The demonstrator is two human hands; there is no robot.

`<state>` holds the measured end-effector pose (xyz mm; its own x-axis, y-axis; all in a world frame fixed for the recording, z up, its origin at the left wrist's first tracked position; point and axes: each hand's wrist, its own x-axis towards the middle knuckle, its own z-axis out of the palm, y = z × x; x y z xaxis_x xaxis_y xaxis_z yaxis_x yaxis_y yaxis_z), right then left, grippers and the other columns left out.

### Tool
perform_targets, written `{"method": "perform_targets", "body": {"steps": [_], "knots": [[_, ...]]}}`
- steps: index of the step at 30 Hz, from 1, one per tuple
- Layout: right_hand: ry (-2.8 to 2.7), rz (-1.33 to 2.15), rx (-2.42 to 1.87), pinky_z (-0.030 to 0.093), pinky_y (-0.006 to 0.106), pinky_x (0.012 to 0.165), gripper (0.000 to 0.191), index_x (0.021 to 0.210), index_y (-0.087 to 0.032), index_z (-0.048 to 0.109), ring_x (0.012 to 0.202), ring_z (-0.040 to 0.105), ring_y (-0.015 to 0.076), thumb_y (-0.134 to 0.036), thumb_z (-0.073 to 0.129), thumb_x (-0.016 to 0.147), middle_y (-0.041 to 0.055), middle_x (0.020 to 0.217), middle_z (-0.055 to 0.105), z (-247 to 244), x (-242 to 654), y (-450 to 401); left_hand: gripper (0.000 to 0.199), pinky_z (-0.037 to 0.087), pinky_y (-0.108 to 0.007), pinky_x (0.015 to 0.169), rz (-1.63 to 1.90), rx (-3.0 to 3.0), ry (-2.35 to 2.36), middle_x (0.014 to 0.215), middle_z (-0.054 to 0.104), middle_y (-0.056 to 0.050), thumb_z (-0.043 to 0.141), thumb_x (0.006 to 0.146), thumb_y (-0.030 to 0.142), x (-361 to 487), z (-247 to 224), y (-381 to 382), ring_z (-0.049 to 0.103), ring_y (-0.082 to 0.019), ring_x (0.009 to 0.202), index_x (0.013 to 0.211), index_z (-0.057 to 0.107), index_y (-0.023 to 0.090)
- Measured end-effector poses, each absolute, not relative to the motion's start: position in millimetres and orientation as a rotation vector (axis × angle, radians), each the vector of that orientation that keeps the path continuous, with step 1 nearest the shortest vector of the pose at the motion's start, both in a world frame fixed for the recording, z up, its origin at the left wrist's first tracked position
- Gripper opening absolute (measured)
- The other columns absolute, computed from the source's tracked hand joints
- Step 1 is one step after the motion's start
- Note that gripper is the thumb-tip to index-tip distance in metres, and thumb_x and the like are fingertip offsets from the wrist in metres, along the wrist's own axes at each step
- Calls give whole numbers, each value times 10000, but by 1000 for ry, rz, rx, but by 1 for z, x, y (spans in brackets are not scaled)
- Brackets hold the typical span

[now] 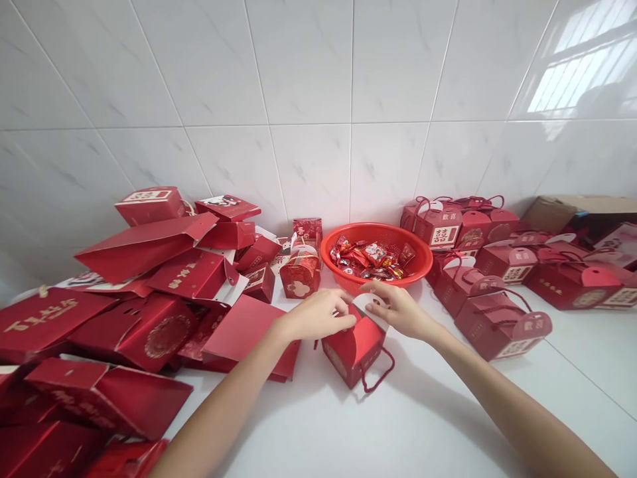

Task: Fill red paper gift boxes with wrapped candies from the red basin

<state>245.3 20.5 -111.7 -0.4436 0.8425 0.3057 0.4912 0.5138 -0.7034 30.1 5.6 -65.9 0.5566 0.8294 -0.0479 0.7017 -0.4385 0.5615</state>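
Observation:
A small red gift box [351,355] with a dark red cord handle stands on the white table in front of me, its top flaps raised. My left hand [318,315] is at its upper left, fingers curled and closed on the top edge. At the far right corner, my right hand [403,311] pinches a raised flap whose pale inner side [369,307] shows. The cord handle [381,378] hangs loose on the near right side. Just behind both hands is an orange-red plastic basket [423,262] holding wrapped candies [375,254].
Red gift boxes [134,328] lie heaped at the left, some tilted over each other. Closed boxes with cord handles [502,322] stand in a group at the right. A cardboard box [552,212] is at the far right, and a tiled wall [308,166] closes off the back.

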Motion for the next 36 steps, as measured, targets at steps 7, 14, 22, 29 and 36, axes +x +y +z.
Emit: {"method": "perform_targets", "body": {"steps": [7,14,22,29,36], "knots": [[-2251,642,-953,504,380,893,307,971,-205,687,1018,637,227,-49,460,835,93,1109,674,-111,242,18,449,454,-322,915,-171,2292,1098,1381,571,-21,746,662,309,6,-41,1,569,-300,1191,1109,697,316],[-2366,887,-920,428,449,1062,316,887,-194,733,1287,528,263,-89,434,878,102,1392,541,-101,248,12,465,443,-293,734,-216,2301,1141,1106,616,-31,750,636,347,14,-57,2,595,-265,973,1064,605,235],[-2222,1380,-704,388,387,1104,352,721,-165,730,1322,506,281,-475,667,876,88,1477,489,-87,260,10,711,491,-280,790,-217,2330,1010,1535,377,-25,719,655,282,22,-53,-5,539,-325,1229,1343,552,345],[-2432,1284,-763,220,450,1207,589,1131,-257,707,1522,147,323,-538,861,637,58,1642,200,-87,269,9,705,487,-364,935,-201,2320,1049,1643,210,-50,739,654,295,22,-55,-5,388,-375,1401,1337,573,337],[-2548,1167,-738,223,477,1207,765,1284,-240,599,1534,13,344,-547,858,633,85,1654,140,-88,268,8,693,497,-346,940,-202,2314,901,1589,311,-32,692,693,281,29,-61,-4,429,-348,1382,1371,573,366]]}}
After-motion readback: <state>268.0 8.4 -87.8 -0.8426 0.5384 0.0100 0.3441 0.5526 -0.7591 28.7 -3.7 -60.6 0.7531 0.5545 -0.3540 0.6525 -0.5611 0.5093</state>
